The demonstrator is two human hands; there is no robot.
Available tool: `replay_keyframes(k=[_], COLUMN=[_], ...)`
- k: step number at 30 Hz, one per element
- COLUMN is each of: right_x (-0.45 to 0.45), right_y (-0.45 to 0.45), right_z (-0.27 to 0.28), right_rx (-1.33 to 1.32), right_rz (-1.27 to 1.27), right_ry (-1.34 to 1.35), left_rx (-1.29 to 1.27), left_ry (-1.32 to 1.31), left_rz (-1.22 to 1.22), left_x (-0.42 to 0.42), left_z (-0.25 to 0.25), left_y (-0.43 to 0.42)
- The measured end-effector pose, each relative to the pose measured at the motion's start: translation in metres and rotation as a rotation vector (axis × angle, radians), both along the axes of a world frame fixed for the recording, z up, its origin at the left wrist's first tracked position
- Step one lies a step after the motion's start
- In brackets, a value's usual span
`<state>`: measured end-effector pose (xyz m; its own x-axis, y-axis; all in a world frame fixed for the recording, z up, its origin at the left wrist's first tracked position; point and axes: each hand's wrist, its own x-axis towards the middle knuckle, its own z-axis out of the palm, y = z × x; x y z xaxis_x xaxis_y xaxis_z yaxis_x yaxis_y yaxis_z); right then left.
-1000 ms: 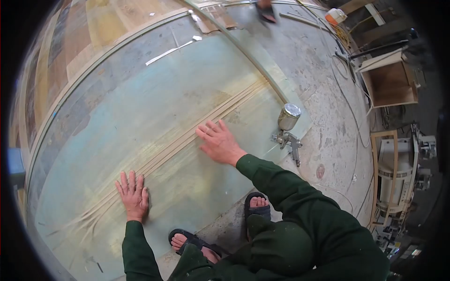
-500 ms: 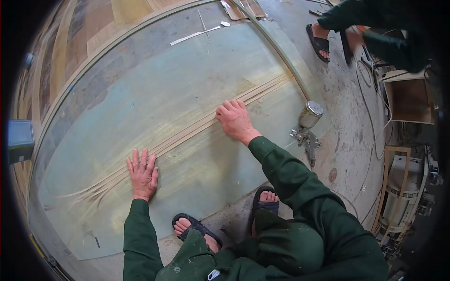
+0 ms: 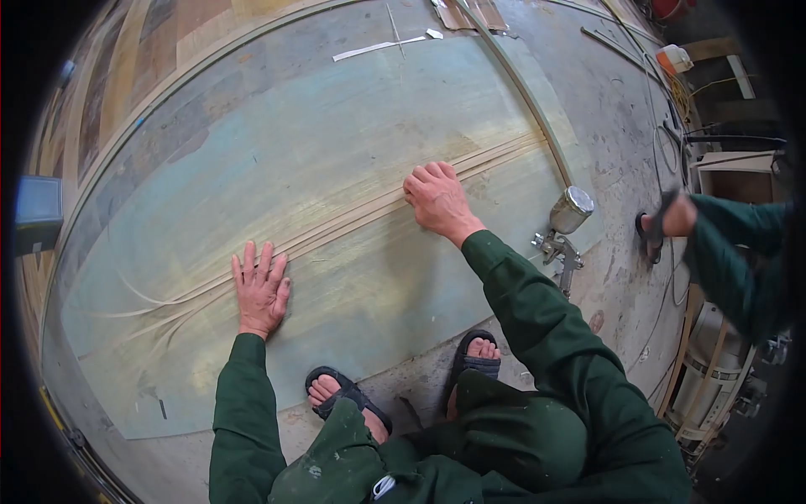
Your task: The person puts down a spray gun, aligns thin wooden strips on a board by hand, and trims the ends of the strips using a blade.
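Several long, thin wooden strips [image 3: 344, 220] lie side by side in a bundle across a pale green-blue sheet [image 3: 353, 126] on the floor. Their left ends fan out and curve. My left hand [image 3: 261, 290] rests flat on the bundle's left part, fingers spread. Farther right, my right hand [image 3: 442, 202] has its fingers curled down over the strips; the fingertips are partly hidden. Beyond the strips' right end, a spray gun [image 3: 561, 248] with a metal cup lies near the sheet's right edge.
A long narrow bar [image 3: 525, 92] runs from the top towards the spray gun. A white strip [image 3: 378, 49] lies on the sheet's far side. Another person's leg [image 3: 730, 244] is at the right, near a hose and a machine [image 3: 705, 378]. A blue container [image 3: 39, 206] stands left.
The other person has walked from the top right down to the right side. At the left, the strip ends have shifted and spread, one now curving upward. Both hands keep their poses.
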<state>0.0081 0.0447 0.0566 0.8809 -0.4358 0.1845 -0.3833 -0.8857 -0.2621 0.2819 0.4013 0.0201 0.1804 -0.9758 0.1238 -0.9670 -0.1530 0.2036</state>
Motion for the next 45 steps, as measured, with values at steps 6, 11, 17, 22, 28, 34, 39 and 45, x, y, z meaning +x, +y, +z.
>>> replay_keyframes(k=[6,11,17,22,28,34,39,45], right_x=[0.001,0.002,0.001,-0.001,-0.001,-0.005,-0.031,-0.177], right_y=[0.001,0.001,0.002,0.004,0.005,0.007,0.025,0.075], right_z=[-0.001,0.0,-0.003,-0.004,-0.006,-0.007,0.026,0.076], right_rx=[0.004,0.008,-0.019,-0.021,-0.034,-0.006,0.083,-0.006], right_rz=[-0.012,-0.013,-0.001,-0.007,-0.017,-0.045,-0.146,-0.6], right_ry=[-0.004,0.023,-0.011,-0.01,-0.025,-0.062,-0.262,-0.288], left_rx=[0.015,0.03,0.057,0.054,0.046,0.021,0.017,0.018], left_ry=[-0.036,-0.04,-0.055,-0.057,-0.037,-0.032,-0.011,-0.014], left_rz=[-0.024,-0.026,-0.011,-0.007,-0.006,-0.01,-0.009,-0.016], left_x=[0.002,0.001,0.0,0.0,0.0,0.0,0.0,0.0], left_z=[-0.003,-0.002,-0.001,0.0,0.002,0.0,0.001,0.002], left_y=[0.002,0.002,0.001,0.001,0.0,0.0,-0.002,0.0])
